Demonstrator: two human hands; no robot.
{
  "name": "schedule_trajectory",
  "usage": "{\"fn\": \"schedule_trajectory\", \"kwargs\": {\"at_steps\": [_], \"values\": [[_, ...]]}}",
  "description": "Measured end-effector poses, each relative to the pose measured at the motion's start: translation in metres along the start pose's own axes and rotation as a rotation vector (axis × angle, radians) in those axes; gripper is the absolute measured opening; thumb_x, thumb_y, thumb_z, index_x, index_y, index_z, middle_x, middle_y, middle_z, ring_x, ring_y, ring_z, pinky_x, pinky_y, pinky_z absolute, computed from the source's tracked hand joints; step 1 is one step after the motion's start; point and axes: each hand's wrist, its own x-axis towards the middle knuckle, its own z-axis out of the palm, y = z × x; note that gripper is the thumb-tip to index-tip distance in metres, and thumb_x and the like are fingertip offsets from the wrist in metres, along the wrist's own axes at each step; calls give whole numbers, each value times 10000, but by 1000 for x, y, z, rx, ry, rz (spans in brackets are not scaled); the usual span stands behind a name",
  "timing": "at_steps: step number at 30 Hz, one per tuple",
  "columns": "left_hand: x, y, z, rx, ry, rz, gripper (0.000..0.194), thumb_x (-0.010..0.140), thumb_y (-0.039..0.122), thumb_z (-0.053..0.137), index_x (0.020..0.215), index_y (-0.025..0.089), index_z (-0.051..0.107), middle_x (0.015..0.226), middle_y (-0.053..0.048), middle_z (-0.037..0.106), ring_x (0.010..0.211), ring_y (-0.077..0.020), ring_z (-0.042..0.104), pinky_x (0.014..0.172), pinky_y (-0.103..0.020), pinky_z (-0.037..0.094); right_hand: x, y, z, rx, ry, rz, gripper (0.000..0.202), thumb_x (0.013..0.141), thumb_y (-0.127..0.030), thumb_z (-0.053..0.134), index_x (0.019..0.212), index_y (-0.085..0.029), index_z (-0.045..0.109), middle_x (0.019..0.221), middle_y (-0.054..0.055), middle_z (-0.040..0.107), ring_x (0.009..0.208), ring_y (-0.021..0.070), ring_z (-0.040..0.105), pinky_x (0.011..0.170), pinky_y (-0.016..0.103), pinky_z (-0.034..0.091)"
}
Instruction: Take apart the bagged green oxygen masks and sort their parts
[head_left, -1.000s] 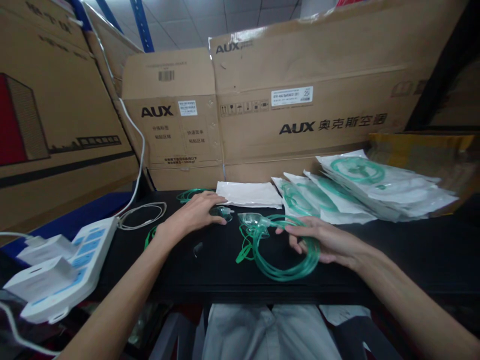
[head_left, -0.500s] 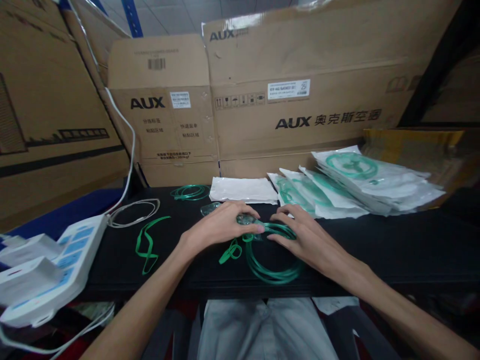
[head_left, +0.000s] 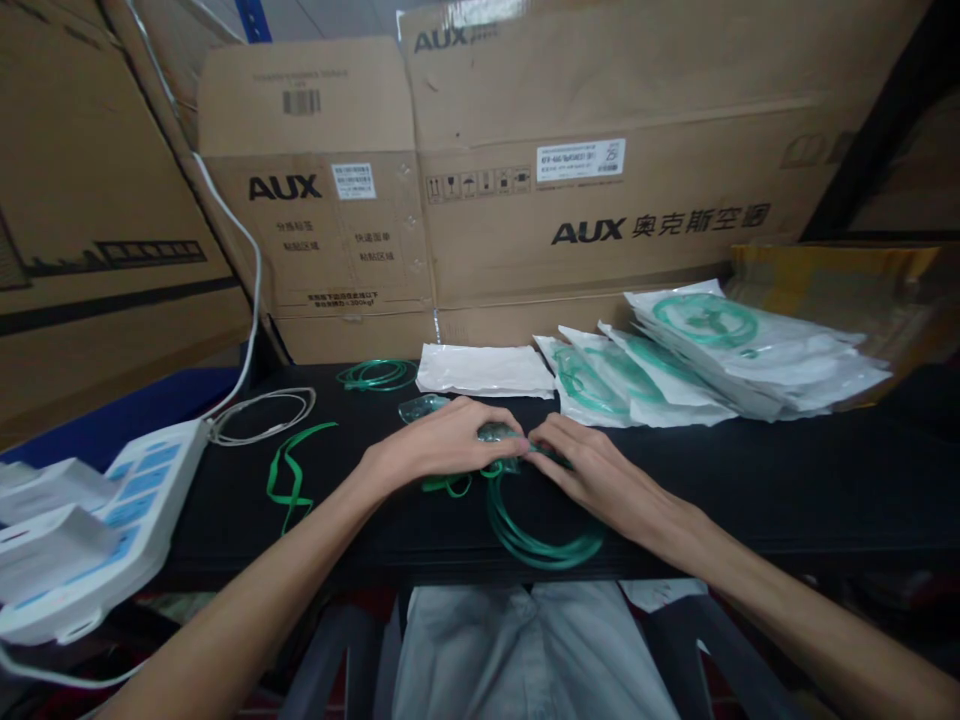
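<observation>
My left hand (head_left: 457, 440) is closed around a clear plastic mask (head_left: 495, 433), which shows in part between thumb and fingers. Against it, the fingers of my right hand (head_left: 592, 465) pinch the end of the green tubing (head_left: 536, 548). Most of that tubing hangs in a loose coil below both hands, at the table's front edge. Whether the tube end is joined to the mask is hidden by my fingertips. A green elastic strap (head_left: 448, 485) lies under my left hand. Another clear plastic piece (head_left: 424, 407) pokes out behind the left knuckles.
Left on the black table lie a loose green strap (head_left: 289, 475), a white cable (head_left: 262, 420) and a power strip (head_left: 135, 520). A coil of green tube (head_left: 377, 375) and a white packet (head_left: 486, 370) lie behind. Several packaged tubing sets (head_left: 705, 320) are at right, before cardboard boxes (head_left: 637, 270).
My right hand has moved left to my left fingertips, its fingers closing from a looser spread hold on the coil to a pinch. The view has shifted slightly.
</observation>
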Motion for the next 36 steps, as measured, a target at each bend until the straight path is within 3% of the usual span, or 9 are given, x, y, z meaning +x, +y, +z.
{"fn": "schedule_trajectory", "kwargs": {"at_steps": [4, 13, 16, 20, 22, 26, 31, 36], "values": [[2, 2, 1, 45, -22, 54, 313, 978, 412, 488, 1047, 234, 737, 980, -14, 760, 932, -198, 682, 847, -267, 466, 2, -2, -1, -55, 23, -28, 136, 1013, -219, 477, 972, -194, 605, 946, 85, 630, 865, 216, 628, 771, 340, 510], [-9, 1, 17, 149, 141, 179, 314, 1037, 411, 424, 1138, 204, 637, 1105, -58, 665, 1076, -199, 613, 969, -302, 444, -1, 5, 3, -103, 36, -77, 220, 973, -107, 413, 970, -184, 619, 859, 84, 644, 784, 221, 589, 737, 353, 481], [-13, -1, 16, 184, 178, 208, 311, 1027, 435, 440, 1153, 219, 624, 1126, -60, 647, 1112, -206, 584, 989, -316, 437, -1, 7, 2, -37, 17, -40, 239, 949, -87, 398, 988, -177, 616, 890, 79, 653, 783, 206, 590, 745, 345, 472], [-23, -7, 6, 196, 273, 171, 281, 1017, 423, 474, 1138, 223, 630, 1151, -52, 651, 1126, -205, 572, 1021, -324, 418, -2, 10, -8, 63, -44, 103, 240, 978, -148, 409, 847, -190, 606, 758, 30, 654, 660, 164, 595, 674, 292, 464], [-27, -9, 3, 164, 301, 132, 287, 1017, 425, 478, 1117, 221, 652, 1136, -42, 673, 1114, -200, 591, 1020, -314, 414, -2, 10, -11, 74, -1, 140, 207, 997, -206, 455, 893, -188, 633, 820, 45, 695, 740, 185, 647, 734, 309, 484], [-22, -9, 10, 139, 225, 65, 349, 1028, 438, 441, 1117, 219, 698, 1098, -35, 728, 1044, -204, 653, 948, -292, 446, -1, 8, -11, 65, 60, 101, 146, 982, -283, 561, 1023, -203, 676, 988, 79, 713, 943, 237, 663, 873, 374, 497], [-8, -7, 17, 205, 159, 12, 375, 1015, 452, 449, 1119, 232, 734, 1104, -52, 745, 1035, -239, 676, 909, -306, 472, 0, 9, -16, -16, -60, 20, 192, 945, -331, 631, 1054, -220, 743, 1037, 89, 683, 1008, 250, 629, 921, 402, 507], [2, 10, 11, 284, 247, 45, 386, 1003, 463, 481, 1078, 197, 751, 1093, -91, 744, 1079, -254, 659, 938, -323, 460, -7, 12, -35, 25, -144, 32, 273, 982, -355, 568, 1175, -254, 733, 1191, 88, 650, 1129, 239, 607, 1022, 406, 471]]}}
